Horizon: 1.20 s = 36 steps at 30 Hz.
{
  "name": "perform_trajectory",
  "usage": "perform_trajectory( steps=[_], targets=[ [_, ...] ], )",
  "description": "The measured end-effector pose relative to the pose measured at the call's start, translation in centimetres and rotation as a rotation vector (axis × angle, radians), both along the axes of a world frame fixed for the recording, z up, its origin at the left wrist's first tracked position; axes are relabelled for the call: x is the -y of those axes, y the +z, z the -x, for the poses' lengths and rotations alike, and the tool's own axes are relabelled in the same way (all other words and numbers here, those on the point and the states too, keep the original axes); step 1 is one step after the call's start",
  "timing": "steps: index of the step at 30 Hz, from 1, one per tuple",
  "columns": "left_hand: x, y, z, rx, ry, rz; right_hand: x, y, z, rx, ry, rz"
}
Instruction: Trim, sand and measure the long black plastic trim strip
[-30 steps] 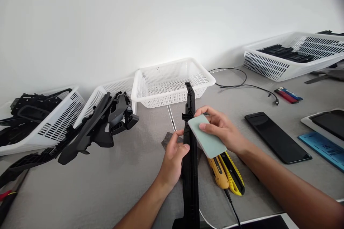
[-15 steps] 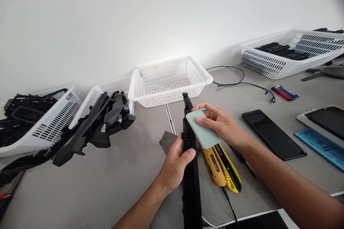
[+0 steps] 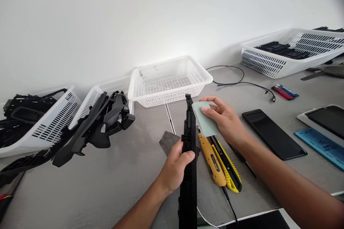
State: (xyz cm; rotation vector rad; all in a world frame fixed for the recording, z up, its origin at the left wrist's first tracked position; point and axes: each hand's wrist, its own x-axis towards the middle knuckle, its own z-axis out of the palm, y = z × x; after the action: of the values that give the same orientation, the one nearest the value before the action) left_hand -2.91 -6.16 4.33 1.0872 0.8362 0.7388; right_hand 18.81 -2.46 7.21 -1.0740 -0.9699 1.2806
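Observation:
My left hand (image 3: pixel 176 166) is closed around a long black plastic trim part (image 3: pixel 189 182), its thumb pressed on the near face. The part points away from me, its narrow tip close to the front of the white basket. Between thumb and fingers, my right hand (image 3: pixel 224 118) grips a pale green sanding pad (image 3: pixel 205 120), beside the upper right edge of the part. Whether pad and part touch, I cannot tell. Beneath the pad lie an orange corded tool (image 3: pixel 212 159) and a yellow utility knife (image 3: pixel 228 166). A dark grey scrap (image 3: pixel 168 141) is partly hidden behind my left hand.
A white basket (image 3: pixel 166 96) stands at the back middle. Black parts fill baskets at left (image 3: pixel 57 121) and right (image 3: pixel 263 66). A black phone (image 3: pixel 272 134), a blue device (image 3: pixel 322 150), lighters (image 3: pixel 285 92) and a black cable (image 3: pixel 240 83) lie on the right.
The pad in my right hand has shifted up and slightly right, turning a little. The black part's near end has swung left, while its far tip has moved slightly right.

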Motion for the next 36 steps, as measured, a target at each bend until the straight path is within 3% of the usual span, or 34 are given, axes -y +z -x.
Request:
perform_trajectory(
  steps=[5, 12, 17, 21, 25, 30, 36],
  targets=[
    [0.0, 0.1, 0.1, -0.007, -0.011, -0.018, 0.0, -0.1, 0.2, 0.016, -0.025, -0.028],
    [-0.6, 0.2, 0.0, 0.031, 0.142, 0.069, 0.4, 0.2, 0.5, 0.071, 0.424, 0.005],
    [-0.7, 0.7, 0.0, 0.026, 0.159, 0.053, 1.0, 0.4, 0.8, 0.020, 0.390, -0.024],
    [-0.8, 0.6, 0.0, 0.030, 0.172, 0.013, 1.2, 0.3, 1.4, 0.067, 0.482, -0.010],
    [-1.0, 0.1, -0.3, 0.095, 0.216, -0.029, 1.5, 0.2, 2.2, 0.075, 0.419, -0.023],
    [-1.1, 0.7, -0.5, -0.088, 0.238, -0.205, 1.9, -0.1, 3.0, 0.041, 0.361, -0.011],
    [-0.7, 0.9, -0.6, -0.125, 0.185, -0.214, 1.9, -0.4, 2.9, 0.066, 0.343, -0.012]
  ],
)
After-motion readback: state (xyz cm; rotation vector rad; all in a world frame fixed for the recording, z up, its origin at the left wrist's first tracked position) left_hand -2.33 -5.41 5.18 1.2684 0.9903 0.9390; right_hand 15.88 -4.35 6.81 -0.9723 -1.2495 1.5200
